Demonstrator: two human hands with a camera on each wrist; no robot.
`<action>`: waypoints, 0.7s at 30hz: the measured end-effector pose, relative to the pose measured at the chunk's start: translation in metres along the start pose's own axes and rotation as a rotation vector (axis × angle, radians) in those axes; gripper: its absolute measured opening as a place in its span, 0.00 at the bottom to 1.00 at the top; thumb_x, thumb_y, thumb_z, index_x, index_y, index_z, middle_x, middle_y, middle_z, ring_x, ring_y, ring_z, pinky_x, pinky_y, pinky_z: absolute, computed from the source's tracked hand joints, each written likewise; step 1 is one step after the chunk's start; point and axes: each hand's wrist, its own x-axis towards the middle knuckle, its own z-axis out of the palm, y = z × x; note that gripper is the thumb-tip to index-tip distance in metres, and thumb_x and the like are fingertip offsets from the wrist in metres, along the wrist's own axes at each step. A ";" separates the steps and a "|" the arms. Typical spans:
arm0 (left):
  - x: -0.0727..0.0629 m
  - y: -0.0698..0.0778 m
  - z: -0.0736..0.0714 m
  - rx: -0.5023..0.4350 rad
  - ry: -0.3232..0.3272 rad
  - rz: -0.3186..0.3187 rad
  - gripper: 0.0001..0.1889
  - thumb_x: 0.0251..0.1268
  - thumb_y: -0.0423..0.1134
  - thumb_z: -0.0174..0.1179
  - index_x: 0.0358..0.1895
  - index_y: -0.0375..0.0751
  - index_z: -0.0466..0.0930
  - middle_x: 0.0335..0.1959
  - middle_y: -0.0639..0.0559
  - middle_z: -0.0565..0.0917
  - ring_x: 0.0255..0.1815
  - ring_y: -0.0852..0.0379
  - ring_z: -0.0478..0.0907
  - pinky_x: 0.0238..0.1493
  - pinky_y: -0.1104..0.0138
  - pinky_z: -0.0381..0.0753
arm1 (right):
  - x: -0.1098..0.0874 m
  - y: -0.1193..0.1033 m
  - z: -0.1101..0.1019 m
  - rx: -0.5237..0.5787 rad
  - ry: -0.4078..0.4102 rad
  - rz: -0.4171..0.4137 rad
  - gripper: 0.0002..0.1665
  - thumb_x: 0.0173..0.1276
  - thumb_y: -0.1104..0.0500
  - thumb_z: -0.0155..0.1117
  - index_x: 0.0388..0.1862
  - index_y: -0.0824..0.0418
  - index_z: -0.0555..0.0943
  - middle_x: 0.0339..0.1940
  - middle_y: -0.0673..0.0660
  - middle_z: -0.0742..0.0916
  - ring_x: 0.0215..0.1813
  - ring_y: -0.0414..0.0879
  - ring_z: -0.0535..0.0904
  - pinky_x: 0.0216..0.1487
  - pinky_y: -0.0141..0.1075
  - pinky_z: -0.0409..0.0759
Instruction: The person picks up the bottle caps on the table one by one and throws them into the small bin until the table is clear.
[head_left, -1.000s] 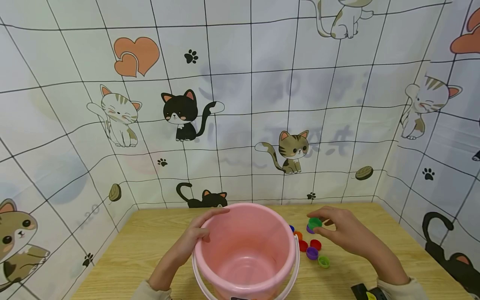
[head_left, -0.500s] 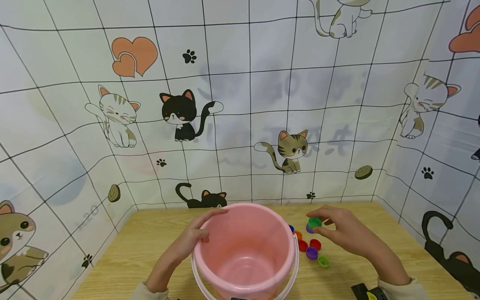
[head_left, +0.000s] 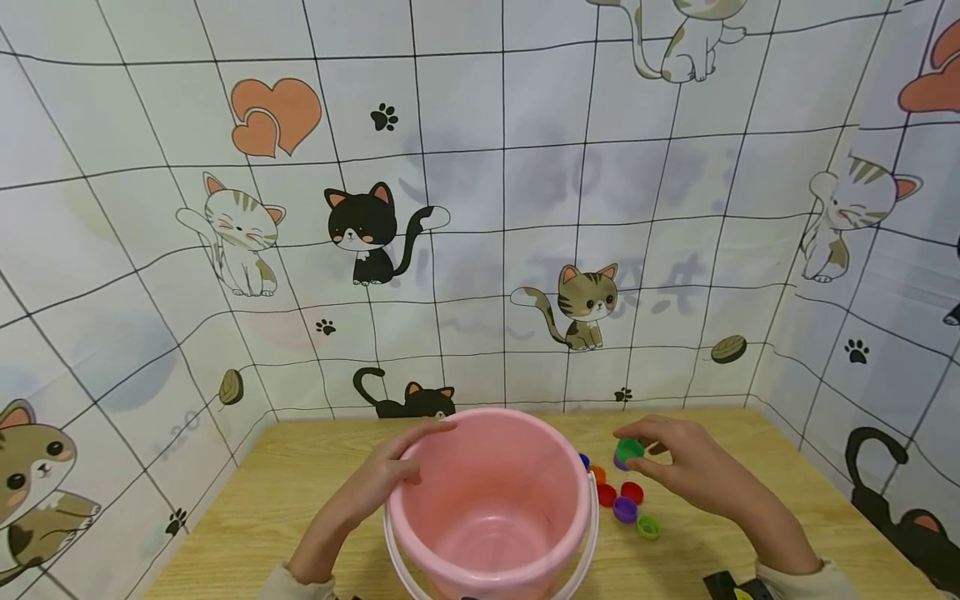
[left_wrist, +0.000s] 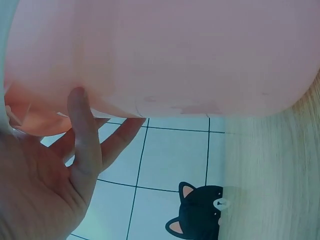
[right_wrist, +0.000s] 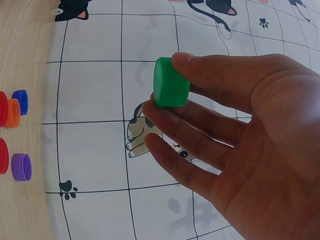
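Observation:
A pink bucket with a white handle stands in front of me, its inside facing up. My left hand grips its left rim; in the left wrist view, fingers lie against the outer wall. To the right, my right hand pinches a green bottle cap between thumb and fingertips, held above the table. Behind that cap in the head view peeks a purple cap, mostly hidden.
Between bucket and right hand, several caps lie on the wooden table: two red, one red cap nearer the hand, an orange cap, a blue cap, another purple cap and a light green cap. A cat-print cloth encloses the table.
Both hands, the bucket and the green cap stay where they were. Only the head view shifts slightly.

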 end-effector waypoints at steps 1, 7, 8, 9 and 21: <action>0.000 0.000 0.000 -0.009 -0.005 -0.002 0.40 0.54 0.26 0.50 0.73 0.60 0.73 0.76 0.46 0.71 0.54 0.47 0.80 0.43 0.65 0.85 | 0.000 0.000 0.000 0.002 -0.001 0.002 0.19 0.68 0.55 0.71 0.57 0.56 0.86 0.54 0.52 0.90 0.47 0.43 0.86 0.45 0.38 0.88; 0.000 -0.002 0.000 -0.038 -0.015 -0.001 0.39 0.55 0.26 0.51 0.73 0.60 0.73 0.77 0.47 0.69 0.58 0.45 0.79 0.49 0.63 0.85 | 0.000 0.000 -0.001 -0.005 0.003 0.000 0.19 0.68 0.56 0.72 0.57 0.56 0.86 0.54 0.52 0.90 0.47 0.43 0.86 0.45 0.35 0.87; 0.000 -0.002 0.000 -0.036 -0.014 -0.001 0.39 0.55 0.26 0.51 0.73 0.60 0.73 0.77 0.47 0.69 0.58 0.45 0.79 0.49 0.63 0.85 | 0.000 0.001 -0.001 -0.008 0.006 -0.004 0.19 0.67 0.57 0.72 0.57 0.56 0.86 0.54 0.52 0.90 0.47 0.43 0.86 0.45 0.34 0.86; 0.000 -0.002 0.000 -0.034 -0.012 0.000 0.39 0.56 0.26 0.51 0.74 0.60 0.73 0.77 0.47 0.69 0.58 0.45 0.79 0.49 0.63 0.85 | 0.000 0.001 -0.001 -0.011 0.007 -0.007 0.19 0.67 0.57 0.72 0.57 0.56 0.86 0.54 0.52 0.90 0.46 0.42 0.86 0.45 0.33 0.86; 0.000 0.000 0.000 -0.030 -0.028 0.002 0.39 0.57 0.26 0.50 0.75 0.57 0.71 0.78 0.45 0.67 0.58 0.44 0.79 0.48 0.63 0.86 | 0.000 0.000 0.000 -0.004 0.000 -0.004 0.19 0.69 0.54 0.71 0.57 0.56 0.86 0.53 0.51 0.90 0.46 0.42 0.86 0.45 0.35 0.87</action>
